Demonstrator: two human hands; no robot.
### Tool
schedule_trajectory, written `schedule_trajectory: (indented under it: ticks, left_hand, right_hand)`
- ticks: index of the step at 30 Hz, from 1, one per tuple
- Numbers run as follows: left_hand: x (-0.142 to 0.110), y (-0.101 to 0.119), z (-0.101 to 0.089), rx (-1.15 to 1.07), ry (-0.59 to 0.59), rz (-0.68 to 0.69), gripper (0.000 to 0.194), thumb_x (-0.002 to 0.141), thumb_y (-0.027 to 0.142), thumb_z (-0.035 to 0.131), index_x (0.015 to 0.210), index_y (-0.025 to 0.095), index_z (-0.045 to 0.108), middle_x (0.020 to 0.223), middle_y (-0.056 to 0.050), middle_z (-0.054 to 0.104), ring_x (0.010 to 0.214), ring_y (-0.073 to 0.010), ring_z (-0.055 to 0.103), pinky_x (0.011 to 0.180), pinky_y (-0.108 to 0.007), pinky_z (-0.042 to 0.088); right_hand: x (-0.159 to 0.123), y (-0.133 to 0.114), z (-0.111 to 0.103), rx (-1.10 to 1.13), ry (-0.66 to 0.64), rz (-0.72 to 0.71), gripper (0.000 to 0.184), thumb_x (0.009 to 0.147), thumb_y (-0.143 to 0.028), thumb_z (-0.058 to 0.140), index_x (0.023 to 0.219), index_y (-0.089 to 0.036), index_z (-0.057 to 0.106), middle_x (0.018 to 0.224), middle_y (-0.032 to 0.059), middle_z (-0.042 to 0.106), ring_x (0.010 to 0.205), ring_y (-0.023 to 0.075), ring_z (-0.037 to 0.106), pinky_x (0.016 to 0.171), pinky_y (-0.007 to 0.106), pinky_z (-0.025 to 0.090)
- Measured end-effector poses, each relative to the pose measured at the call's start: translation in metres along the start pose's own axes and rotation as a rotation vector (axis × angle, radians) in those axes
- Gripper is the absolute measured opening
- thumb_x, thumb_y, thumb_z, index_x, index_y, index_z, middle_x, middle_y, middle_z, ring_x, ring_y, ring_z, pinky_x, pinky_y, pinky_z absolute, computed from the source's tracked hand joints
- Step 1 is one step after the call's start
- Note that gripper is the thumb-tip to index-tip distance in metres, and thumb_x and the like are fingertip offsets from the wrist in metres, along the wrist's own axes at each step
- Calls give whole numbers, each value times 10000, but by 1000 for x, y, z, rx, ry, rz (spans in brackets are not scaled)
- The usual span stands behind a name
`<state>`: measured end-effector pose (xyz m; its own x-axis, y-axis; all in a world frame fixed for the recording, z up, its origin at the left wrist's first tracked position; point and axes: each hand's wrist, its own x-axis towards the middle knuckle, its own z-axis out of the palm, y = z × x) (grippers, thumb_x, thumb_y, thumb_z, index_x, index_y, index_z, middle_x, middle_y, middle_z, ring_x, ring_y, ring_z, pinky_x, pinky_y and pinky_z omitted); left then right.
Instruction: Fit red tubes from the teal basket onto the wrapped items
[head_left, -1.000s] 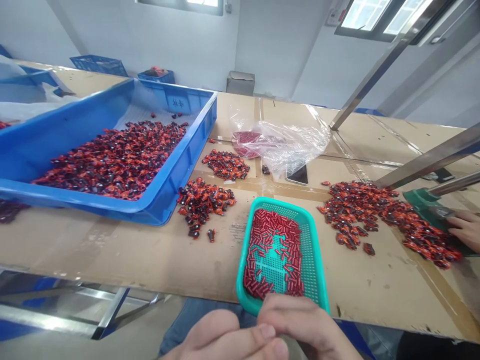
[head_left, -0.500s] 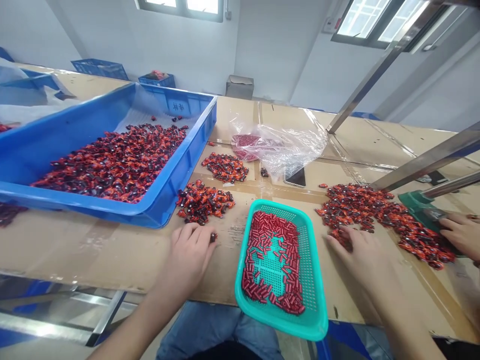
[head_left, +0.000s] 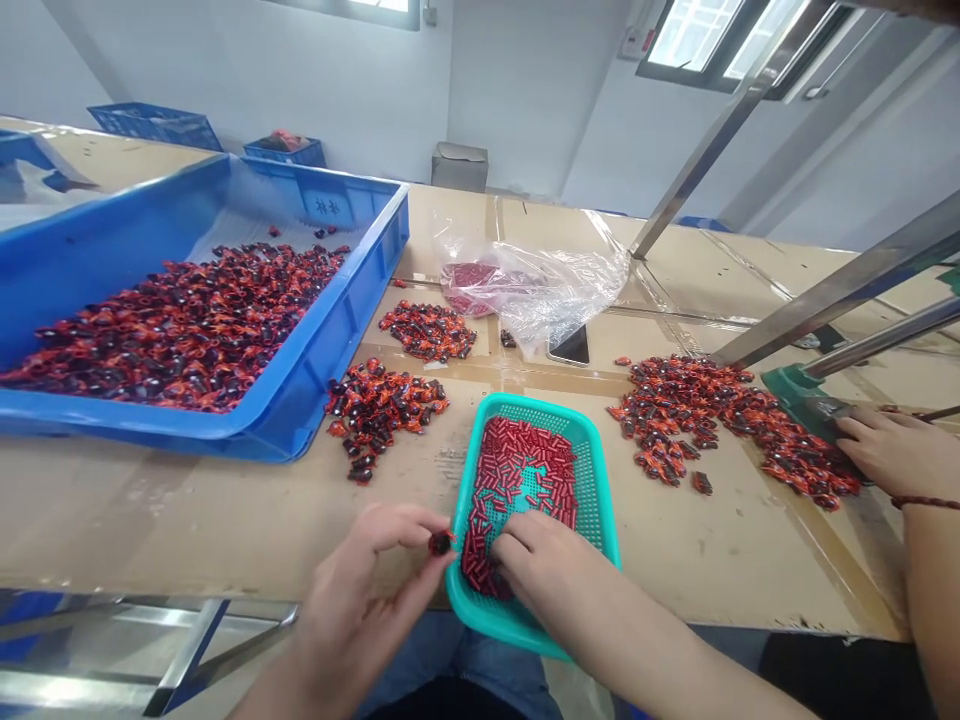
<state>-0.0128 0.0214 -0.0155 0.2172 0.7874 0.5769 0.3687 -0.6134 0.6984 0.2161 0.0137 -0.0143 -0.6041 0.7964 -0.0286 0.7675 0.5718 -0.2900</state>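
Left hand (head_left: pixel 360 585): grip pinched on a dark piece (head_left: pixel 439 543), just outside the basket's (head_left: pixel 536 402) left rim. Right hand (head_left: pixel 551 572) nearer the red tubes (head_left: pixel 517 450), down among them inside; fingertips hidden, can't tell its grip. Tubes' long axes lie mixed.

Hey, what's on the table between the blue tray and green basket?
In the head view, a pile of red-black pieces beside the tray, then cardboard up to the basket; another pile farther back.
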Motion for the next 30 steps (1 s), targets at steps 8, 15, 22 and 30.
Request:
schedule_trajectory:
  ticks: [8,15,22,30]
  left_hand:
    - [-1,12,2,-104,21,14,270,915,40,678,1078,227,573,987,-22,770,894,-125,774,815,-186,635]
    - [0,18,4,-49,0,52,250,934,60,672,1078,232,562,959,-32,785,881,-149,782,790,-236,652]
    - [-2,13,7,-1,3,86,224,942,46,657,1069,208,569,977,-28,775,903,-114,766,842,-201,619]
    - [-2,7,11,-1,2,70,199,944,59,654,1045,213,577,960,-12,774,884,-97,756,844,-170,604]
  right_hand:
    - [4,3,1,21,-26,91,233,801,49,589,907,-154,634,868,78,664,824,271,668,731,402,571]
    - [0,1,-19,261,64,138,156,981,-57,530,1021,-196,587,952,42,673,858,187,677,725,292,581]
    - [-2,5,-27,337,32,118,191,987,-94,618,1139,-208,632,1088,64,682,1016,236,674,860,384,590]
    - [13,-1,-13,63,-100,27,166,888,-8,697,931,-166,667,957,73,689,891,251,668,766,377,576]
